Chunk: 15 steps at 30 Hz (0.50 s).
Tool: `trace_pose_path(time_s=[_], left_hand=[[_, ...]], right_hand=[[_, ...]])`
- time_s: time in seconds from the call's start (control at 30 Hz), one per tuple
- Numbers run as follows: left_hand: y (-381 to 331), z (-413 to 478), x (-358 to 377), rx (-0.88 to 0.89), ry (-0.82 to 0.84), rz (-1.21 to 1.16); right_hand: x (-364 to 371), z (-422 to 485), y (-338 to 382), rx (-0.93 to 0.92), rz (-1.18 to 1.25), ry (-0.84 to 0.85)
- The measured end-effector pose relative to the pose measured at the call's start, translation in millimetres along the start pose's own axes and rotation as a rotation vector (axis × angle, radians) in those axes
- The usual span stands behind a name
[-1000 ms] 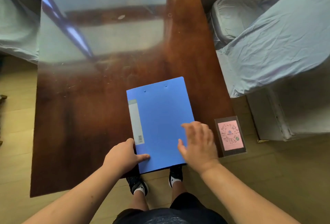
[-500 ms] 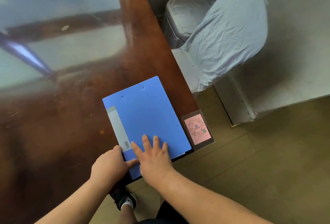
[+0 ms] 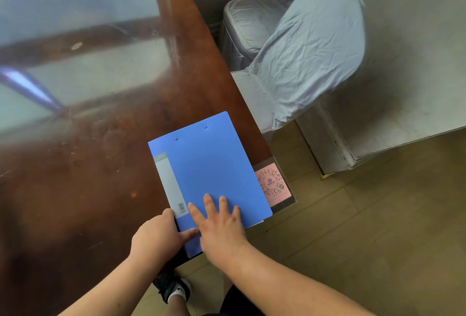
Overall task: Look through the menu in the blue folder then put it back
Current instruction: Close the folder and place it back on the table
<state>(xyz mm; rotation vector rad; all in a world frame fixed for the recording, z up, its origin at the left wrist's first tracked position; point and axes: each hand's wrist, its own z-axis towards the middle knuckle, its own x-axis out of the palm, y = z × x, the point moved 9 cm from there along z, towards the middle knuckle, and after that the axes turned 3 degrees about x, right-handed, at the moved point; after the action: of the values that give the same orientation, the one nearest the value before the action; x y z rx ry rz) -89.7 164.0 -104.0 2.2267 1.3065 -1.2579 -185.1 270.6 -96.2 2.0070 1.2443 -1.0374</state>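
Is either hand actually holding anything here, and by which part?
Left hand grips the blue folder at its near spine corner; right hand only rests flat on its cover.

Right hand now lies flat on blue folder beside left hand; folder apparently sits nearer the pink card.

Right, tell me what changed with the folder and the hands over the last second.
The right hand slid from the folder's right side across to its near-left part, and now lies flat beside the left hand. The blue folder turned slightly clockwise, so its right edge now overlaps the pink QR card. Unchanged: the folder is shut on the table, and the left hand grips its near-left corner.
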Motion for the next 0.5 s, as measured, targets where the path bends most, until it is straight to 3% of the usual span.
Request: trace_pose_path(time_s=[0.33, 0.43, 0.5], left_hand=[[6.2, -3.2, -6.7, 0.008, -0.001, -0.015], [18.0, -6.4, -36.5, -0.02, -0.098, -0.043], [27.4, -4.9, -77.7, -0.023, -0.252, -0.067]], right_hand=[[-7.7, 2.1, 4.1, -0.034, -0.024, -0.008], [-30.2, 11.7, 6.6, -0.039, -0.024, -0.015], [-57.9, 26.7, 11.6, -0.042, -0.011, -0.026]])
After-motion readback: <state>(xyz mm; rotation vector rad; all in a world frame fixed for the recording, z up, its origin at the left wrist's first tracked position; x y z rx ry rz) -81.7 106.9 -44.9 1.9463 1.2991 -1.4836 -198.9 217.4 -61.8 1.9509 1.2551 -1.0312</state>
